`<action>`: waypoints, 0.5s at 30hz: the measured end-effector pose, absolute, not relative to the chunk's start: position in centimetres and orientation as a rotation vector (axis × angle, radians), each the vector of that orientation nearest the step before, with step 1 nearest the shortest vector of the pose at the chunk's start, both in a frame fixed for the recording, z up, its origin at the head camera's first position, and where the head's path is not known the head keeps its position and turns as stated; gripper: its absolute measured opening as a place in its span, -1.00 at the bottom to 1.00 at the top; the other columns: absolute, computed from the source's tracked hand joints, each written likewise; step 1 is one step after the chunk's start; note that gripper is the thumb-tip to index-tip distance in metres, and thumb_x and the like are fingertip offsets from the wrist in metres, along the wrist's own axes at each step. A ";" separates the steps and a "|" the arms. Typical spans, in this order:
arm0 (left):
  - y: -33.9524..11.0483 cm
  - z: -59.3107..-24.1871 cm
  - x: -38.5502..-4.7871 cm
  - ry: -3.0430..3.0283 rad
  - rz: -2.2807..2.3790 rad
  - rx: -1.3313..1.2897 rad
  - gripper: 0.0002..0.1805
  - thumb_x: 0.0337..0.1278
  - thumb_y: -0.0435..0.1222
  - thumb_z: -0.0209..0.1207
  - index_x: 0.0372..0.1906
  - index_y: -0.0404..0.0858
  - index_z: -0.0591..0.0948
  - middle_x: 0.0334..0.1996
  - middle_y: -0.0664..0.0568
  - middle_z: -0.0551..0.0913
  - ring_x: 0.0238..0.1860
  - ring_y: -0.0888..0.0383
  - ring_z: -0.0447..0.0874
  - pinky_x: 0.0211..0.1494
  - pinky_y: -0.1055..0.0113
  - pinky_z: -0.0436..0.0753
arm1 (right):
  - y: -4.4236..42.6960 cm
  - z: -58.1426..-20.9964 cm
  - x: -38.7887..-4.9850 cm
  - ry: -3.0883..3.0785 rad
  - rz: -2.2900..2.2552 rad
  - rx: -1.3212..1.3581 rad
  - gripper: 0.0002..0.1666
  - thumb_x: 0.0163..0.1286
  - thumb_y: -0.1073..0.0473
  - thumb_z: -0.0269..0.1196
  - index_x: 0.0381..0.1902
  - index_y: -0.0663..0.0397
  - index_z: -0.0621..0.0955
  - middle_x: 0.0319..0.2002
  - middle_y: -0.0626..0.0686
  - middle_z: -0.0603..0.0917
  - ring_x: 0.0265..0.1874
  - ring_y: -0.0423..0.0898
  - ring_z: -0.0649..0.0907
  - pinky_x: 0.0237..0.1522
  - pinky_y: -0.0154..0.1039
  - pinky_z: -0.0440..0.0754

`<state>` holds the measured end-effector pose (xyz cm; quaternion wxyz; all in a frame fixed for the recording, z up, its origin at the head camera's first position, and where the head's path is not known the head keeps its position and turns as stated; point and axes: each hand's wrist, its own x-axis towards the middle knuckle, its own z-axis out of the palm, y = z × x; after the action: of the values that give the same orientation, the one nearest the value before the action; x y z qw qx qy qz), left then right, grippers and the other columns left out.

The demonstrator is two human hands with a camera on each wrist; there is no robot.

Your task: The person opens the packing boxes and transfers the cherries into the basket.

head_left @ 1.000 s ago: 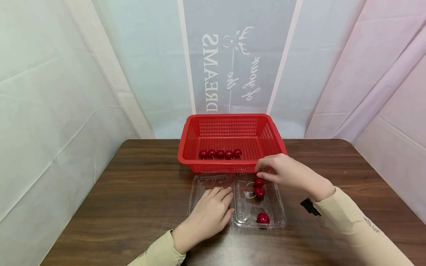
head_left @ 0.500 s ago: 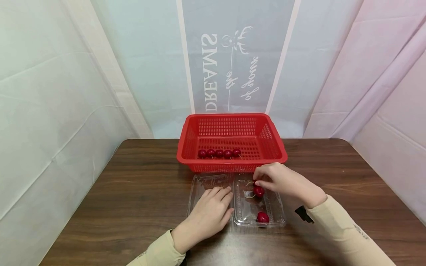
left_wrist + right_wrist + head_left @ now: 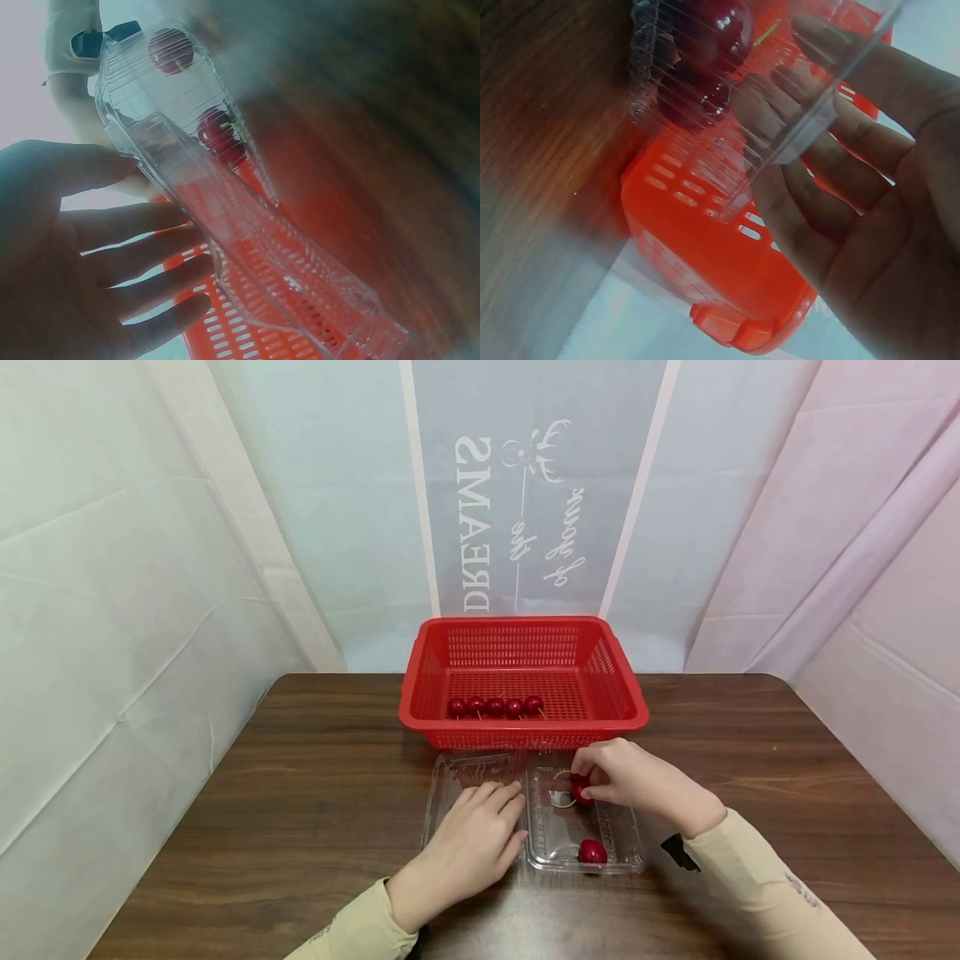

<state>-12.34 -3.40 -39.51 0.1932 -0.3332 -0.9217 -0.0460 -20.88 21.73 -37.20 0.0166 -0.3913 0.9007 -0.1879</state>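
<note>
In the head view a hinged clear plastic box lies spread on the table. My left hand rests with extended fingers over its left half, also seen in the left wrist view. My right hand reaches over the back of the other half. Its fingertips are at a cherry, partly covering it. In the right wrist view the fingers lie close beside two cherries, with a gap between thumb and fruit. Another cherry sits at the front of that half.
A red slotted basket stands directly behind the box. Several cherries line its near side. The brown wooden table ends at a cloth backdrop with mirrored lettering.
My right hand has come forward and lower, from the basket's near rim to the back cherries in the box. My left hand has stayed in place.
</note>
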 end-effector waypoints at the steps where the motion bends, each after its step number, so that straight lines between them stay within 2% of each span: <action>1: -3.4 -39.5 -12.3 -2.587 -0.128 -0.935 -0.59 0.17 -0.07 0.15 0.02 -0.25 0.63 0.10 -0.04 0.60 0.07 0.08 0.54 0.08 0.20 0.51 | 21.7 -37.3 -20.9 2.798 -0.595 -1.212 -0.77 0.02 0.31 0.44 -0.35 0.12 0.63 -0.39 -0.01 0.68 -0.48 -0.23 0.63 -0.38 -0.27 0.65; 15: -3.4 -39.4 -12.3 -2.582 -0.112 -0.934 -0.58 0.19 -0.06 0.13 0.03 -0.24 0.62 0.11 -0.03 0.60 0.07 0.09 0.53 0.07 0.20 0.51 | 21.5 -37.8 -20.4 2.950 -0.456 -1.246 -0.72 -0.06 0.17 0.51 -0.42 0.05 0.61 -0.45 -0.08 0.64 -0.47 -0.23 0.60 -0.43 -0.40 0.57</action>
<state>-12.30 -3.39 -39.45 0.1953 -0.3335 -0.9215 -0.0399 -20.39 21.46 -37.83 -0.0467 -0.3847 0.9110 -0.1408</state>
